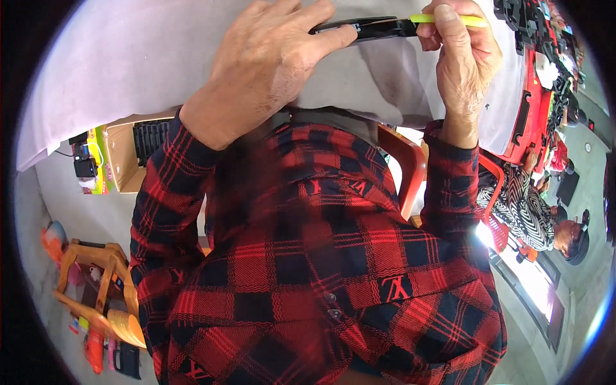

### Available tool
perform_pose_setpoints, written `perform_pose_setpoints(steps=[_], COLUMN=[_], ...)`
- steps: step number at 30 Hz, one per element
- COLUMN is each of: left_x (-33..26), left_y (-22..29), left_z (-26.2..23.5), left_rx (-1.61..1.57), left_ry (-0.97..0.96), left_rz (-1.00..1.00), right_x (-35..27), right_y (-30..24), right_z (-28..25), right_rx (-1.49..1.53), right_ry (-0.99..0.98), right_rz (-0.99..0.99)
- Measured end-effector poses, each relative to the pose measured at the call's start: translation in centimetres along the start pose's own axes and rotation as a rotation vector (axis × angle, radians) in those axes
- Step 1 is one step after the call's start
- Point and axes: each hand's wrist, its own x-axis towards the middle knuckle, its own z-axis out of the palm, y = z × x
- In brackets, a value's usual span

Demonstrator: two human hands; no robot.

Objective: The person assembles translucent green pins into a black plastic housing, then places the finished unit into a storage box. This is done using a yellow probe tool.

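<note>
Along the top of the head view, my left hand [266, 67] grips a long, narrow, glossy black part [388, 29], its thumb laid over the near side. My right hand [465, 70] pinches a slim yellow-green handled tool [475, 21] between thumb and fingers. The tool's left end meets the right end of the black part; what its tip is like cannot be made out. Both hands are over a table covered with a pale cloth [141, 58].
At the far right lie several black parts [523, 22] and a red crate [531, 115]. A person in a zigzag-patterned top [520, 199] is beyond. Below the table's edge stand a cardboard box [122, 157] and a red chair [410, 170]. A wooden stool [106, 282] is at lower left.
</note>
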Motion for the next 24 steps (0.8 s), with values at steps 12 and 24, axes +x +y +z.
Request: perform_pose_setpoints(steps=[12, 24], left_x=[0.3, 0.7], left_y=[0.2, 0.4], left_z=[-0.1, 0.1], left_rx=[-0.035, -0.112], left_ry=[-0.014, -0.058], left_rz=[-0.036, -0.063], right_x=[0.2, -0.1], right_y=[1.6, 1.4], right_z=[-0.3, -0.8], right_rx=[-0.044, -0.129], right_ry=[-0.073, -0.077], right_rz=[-0.027, -0.020])
